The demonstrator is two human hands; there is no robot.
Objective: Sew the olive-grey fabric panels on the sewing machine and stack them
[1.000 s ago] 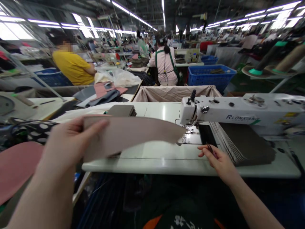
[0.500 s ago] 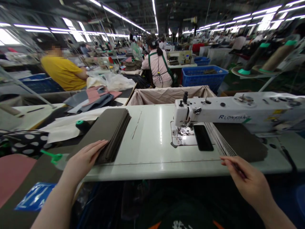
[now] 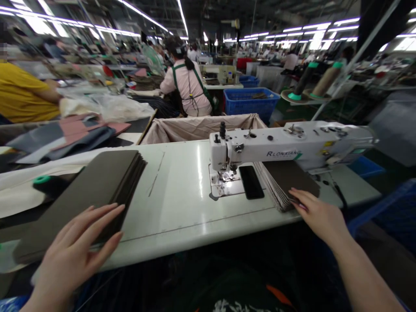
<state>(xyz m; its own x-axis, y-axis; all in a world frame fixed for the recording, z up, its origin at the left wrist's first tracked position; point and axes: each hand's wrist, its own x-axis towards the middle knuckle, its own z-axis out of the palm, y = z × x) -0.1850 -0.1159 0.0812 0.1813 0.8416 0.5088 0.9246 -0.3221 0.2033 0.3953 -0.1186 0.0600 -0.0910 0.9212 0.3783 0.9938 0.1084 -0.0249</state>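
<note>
My left hand (image 3: 81, 242) lies with fingers spread over the near part of a tall stack of dark brown flat panels (image 3: 110, 173), thumb apart at its right side. My right hand (image 3: 320, 216) is closed at the near corner of a second stack of brown panels (image 3: 289, 175), fingertips on top; its lower fingers are partly hidden. This stack sits under the arm of a white sewing machine (image 3: 276, 145), its pale layered edges facing left. Between the needle plate (image 3: 227, 187) and that stack lies a black phone (image 3: 251, 182).
A dark thread cone (image 3: 50, 185) with a green top lies left of the left stack. Behind the table is a cloth-lined bin (image 3: 188, 128). Beyond it are a blue crate (image 3: 250, 102) and a seated person in pink (image 3: 190, 89). Thread cones (image 3: 325, 80) stand at the right.
The view has swung right. My right hand has moved from the right stack's near left edge onto its near right corner. My left hand's fingers have spread and shifted nearer along the left stack.
</note>
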